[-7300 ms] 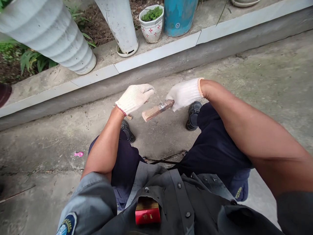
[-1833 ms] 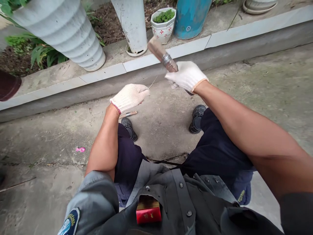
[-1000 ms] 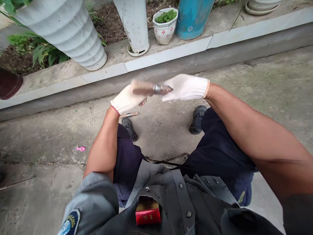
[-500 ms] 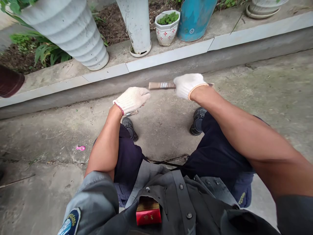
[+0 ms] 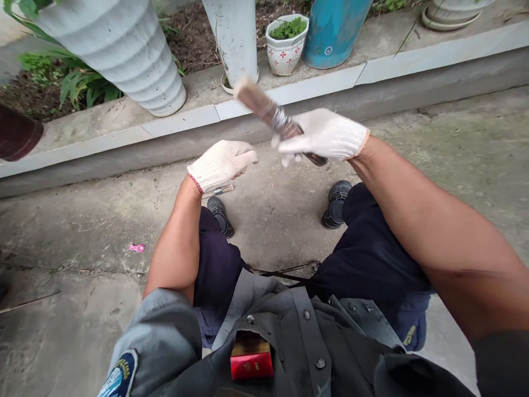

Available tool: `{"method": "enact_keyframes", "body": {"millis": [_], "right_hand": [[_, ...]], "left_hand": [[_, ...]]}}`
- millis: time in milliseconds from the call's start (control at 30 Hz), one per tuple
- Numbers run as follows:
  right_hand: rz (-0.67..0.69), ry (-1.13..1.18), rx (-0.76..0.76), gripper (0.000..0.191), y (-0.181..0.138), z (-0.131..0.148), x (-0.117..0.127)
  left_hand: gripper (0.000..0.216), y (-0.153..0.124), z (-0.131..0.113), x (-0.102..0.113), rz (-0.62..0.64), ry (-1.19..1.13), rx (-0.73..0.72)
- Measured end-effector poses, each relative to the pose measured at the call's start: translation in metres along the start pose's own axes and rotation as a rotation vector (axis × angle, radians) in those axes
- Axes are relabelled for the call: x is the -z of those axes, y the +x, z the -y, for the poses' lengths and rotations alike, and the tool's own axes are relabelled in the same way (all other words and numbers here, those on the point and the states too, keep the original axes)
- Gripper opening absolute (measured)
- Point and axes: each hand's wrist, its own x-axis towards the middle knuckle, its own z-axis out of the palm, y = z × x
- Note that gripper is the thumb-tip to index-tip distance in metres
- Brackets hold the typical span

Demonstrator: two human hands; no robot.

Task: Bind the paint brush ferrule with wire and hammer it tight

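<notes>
My right hand point(image 5: 320, 132), in a white knit glove, is closed around a brush point(image 5: 260, 105) with silvery wire wound about its middle. The brush slants up to the left, its pale end blurred by motion and its dark end below my palm. My left hand point(image 5: 225, 162), gloved the same way, is to the left with its fingers curled together. Whatever those fingers hold, if anything, is hidden. Below the left hand a second, smaller brush point(image 5: 223, 189) lies on the concrete, partly covered by the hand.
A low tiled ledge point(image 5: 289, 98) crosses ahead. On it stand a ribbed white planter point(image 5: 128, 49), a tall white pot point(image 5: 235, 41), a small flowered pot point(image 5: 286, 52) and a blue pot point(image 5: 336, 33). A pink object point(image 5: 136, 247) lies on the ground at left.
The brush has swung from nearly level to a slant, its pale end rising up and left. My right hand has turned with it. The left hand has shifted only slightly.
</notes>
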Motion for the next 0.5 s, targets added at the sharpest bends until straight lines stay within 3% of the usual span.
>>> {"method": "enact_keyframes", "body": {"millis": [100,233,300,367,500], "right_hand": [[-0.284,-0.087,-0.104,0.035,0.012,-0.005,0.004],[-0.381,-0.521,-0.299,0.033,0.032,-0.027,0.001],[-0.290,-0.705,-0.377,0.026,0.035,-0.033,-0.004],[-0.106,-0.835,-0.401,0.016,0.033,-0.035,-0.013],[0.373,-0.838,-0.171,0.005,0.017,-0.033,-0.027]], "left_hand": [[0.034,-0.001,-0.003,-0.003,-0.048,-0.024,-0.009],[0.034,0.002,0.000,-0.011,-0.007,0.008,-0.002],[0.036,0.004,0.002,-0.014,0.001,0.038,-0.007],[0.036,0.005,0.004,-0.015,0.003,0.080,-0.033],[0.034,0.007,0.005,-0.014,0.028,0.107,-0.045]]}}
